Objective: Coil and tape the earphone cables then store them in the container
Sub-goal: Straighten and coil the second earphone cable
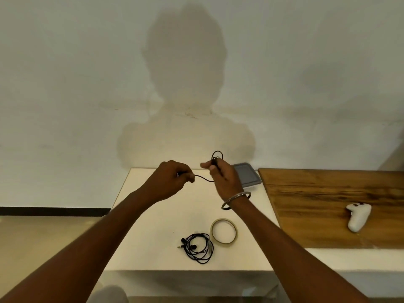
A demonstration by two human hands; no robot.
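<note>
Black earphone cable [215, 160] is being held above the white table [153, 215]: one end is being pinched by the left hand [172, 178], and a small loop is being gripped w/ curled fingers by the right hand [222, 179]. A 2nd earphone [199, 248] is lying coiled just beside the tape roll [223, 231]; the grey container [249, 174] is being partly hidden behind the right hand.

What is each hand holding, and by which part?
One earphone cable: the right hand has its grip on the coiled loops, the left hand on the free stretch.
</note>
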